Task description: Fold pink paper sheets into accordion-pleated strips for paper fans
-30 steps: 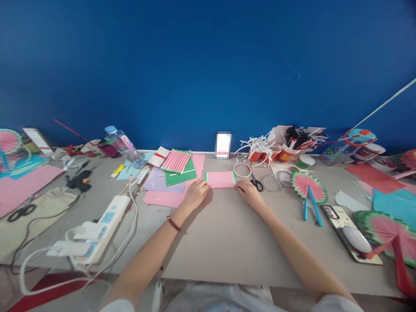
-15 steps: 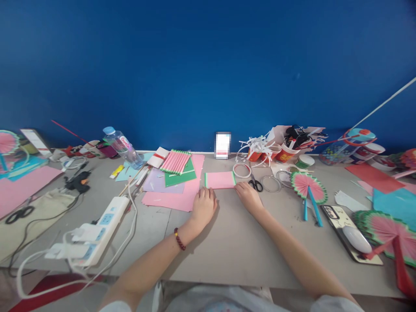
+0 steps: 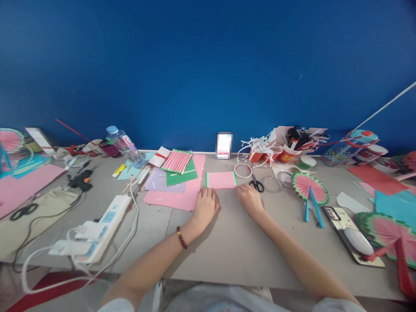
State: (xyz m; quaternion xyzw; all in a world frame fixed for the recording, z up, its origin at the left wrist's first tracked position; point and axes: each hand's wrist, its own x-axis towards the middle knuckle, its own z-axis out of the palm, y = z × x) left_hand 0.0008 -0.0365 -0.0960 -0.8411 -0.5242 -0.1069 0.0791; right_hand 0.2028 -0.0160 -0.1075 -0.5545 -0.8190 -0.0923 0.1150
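Observation:
A pink paper rectangle point(image 3: 221, 180) with green strips along its two short ends lies flat on the desk before me. My left hand point(image 3: 206, 203) rests on the desk at its lower left corner, palm down, the fingers loosely laid out and holding nothing. At the lower right corner, my right hand point(image 3: 249, 199) lies palm down with its fingers slightly bent; nothing shows in it. Black-handled scissors point(image 3: 256, 185) are just beyond the right hand. Left of the paper, a pleated pink-and-green paper stack point(image 3: 177, 161) sits on green sheets point(image 3: 182, 174) and a large pink sheet point(image 3: 165, 198).
A power strip point(image 3: 108, 227) with white cables occupies the left side, near a plastic bottle point(image 3: 126, 147). Tape rolls point(image 3: 243, 171), cups of paper strips point(image 3: 260, 149), a watermelon-coloured fan point(image 3: 310, 188) and a phone point(image 3: 338, 221) under a mouse point(image 3: 358, 241) stand to the right.
My right hand has drawn back slightly from the paper's corner. The left hand stays by its corner, and the whole view has shifted a little.

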